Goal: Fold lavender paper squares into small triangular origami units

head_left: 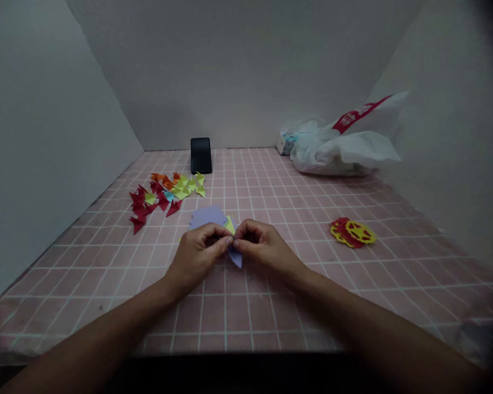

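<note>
A small folded purple paper is pinched between my two hands at the middle of the table, its pointed end hanging down toward me. My left hand grips it from the left with thumb and forefinger. From the right, my right hand pinches the same paper, the fingertips of both hands nearly touching. Just behind my left hand lie flat purple paper sheets, with a yellow paper beside them, partly hidden by my fingers.
Folded red, orange and yellow-green paper pieces lie at the left, near a black phone. Red and yellow cut-outs lie at the right. A white plastic bag and a tissue box stand by the back wall.
</note>
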`<state>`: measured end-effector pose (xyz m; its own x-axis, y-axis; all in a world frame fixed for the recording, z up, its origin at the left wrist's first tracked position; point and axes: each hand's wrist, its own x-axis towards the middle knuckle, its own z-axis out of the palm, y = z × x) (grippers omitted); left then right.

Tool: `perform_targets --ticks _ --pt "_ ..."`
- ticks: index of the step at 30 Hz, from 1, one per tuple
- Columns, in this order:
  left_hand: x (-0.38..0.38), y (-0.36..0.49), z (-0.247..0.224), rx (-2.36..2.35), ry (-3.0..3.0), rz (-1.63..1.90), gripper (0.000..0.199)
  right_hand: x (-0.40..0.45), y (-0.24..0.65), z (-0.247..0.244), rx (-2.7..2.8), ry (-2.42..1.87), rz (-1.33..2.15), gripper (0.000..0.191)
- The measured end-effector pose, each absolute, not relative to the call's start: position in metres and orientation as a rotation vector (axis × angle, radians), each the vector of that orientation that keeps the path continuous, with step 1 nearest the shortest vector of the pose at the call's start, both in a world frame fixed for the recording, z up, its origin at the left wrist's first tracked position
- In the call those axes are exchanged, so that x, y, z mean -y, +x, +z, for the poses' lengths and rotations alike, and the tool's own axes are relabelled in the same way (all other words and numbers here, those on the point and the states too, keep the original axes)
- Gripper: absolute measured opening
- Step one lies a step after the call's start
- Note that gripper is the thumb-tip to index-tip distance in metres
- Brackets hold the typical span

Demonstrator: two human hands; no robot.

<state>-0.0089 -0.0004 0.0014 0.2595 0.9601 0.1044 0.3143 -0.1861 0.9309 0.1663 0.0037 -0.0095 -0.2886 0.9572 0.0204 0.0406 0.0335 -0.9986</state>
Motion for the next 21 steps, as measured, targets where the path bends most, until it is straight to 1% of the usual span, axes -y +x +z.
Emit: perform_targets --ticks 3,8,14,21 --pt "-0.0006 -0.0086 0.0037 -1.223 1.733 0.924 0.012 -0.004 0.1663 -0.0104 1.457 -1.087 1.413 0.016" --pt "-0.0014 -0.0087 0.0071 -1.222 1.768 0.889 0.014 -0.0046 0.1671 -0.0096 1.531 -1.071 1.404 0.009" --pt "-0.0034 -0.011 0.006 -1.145 1.536 0.872 0.014 -0.0031 0.1681 -0.0074 1.545 -1.082 1.396 0.013" --pt "-0.0062 -0.0115 0.0034 -1.082 1.336 0.9 0.01 -0.0031 0.1684 -0.0076 1.559 -1.092 1.386 0.012"
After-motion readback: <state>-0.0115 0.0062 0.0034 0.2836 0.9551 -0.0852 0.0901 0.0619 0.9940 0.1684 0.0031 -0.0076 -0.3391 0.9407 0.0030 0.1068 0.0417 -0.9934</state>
